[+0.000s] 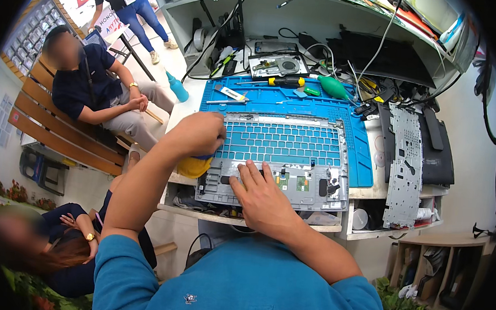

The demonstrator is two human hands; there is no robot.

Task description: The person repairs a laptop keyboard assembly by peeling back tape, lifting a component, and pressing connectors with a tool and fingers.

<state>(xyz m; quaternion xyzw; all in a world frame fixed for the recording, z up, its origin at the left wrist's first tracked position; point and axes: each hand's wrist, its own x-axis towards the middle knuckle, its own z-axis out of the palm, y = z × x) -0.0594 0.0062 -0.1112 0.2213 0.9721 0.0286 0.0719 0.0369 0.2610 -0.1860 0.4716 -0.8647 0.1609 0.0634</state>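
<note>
1. Head view, left hand: the left hand is curled over the left edge of a grey laptop frame, just above a yellow object with a blue part. Its fingertips are hidden, so I cannot tell whether this grip pinches anything.
2. The right hand lies palm down on the frame's near part, its grip spread, with the fingertips below the key openings.
3. The frame lies on a blue mat on the white worktop, its near edge toward the person and above a drawer.
4. Lettering: a white item with dark print lies just beyond the frame, toward its left. Small pale stickers on the frame are too small to read. A sign in the background carries dark and red letters, and the teal shirt bears a small emblem.
5. Farther back on the mat are a yellow-and-black screwdriver and a green bulb blower.
6. A perforated metal plate lies to the right, apart from the frame.
</note>
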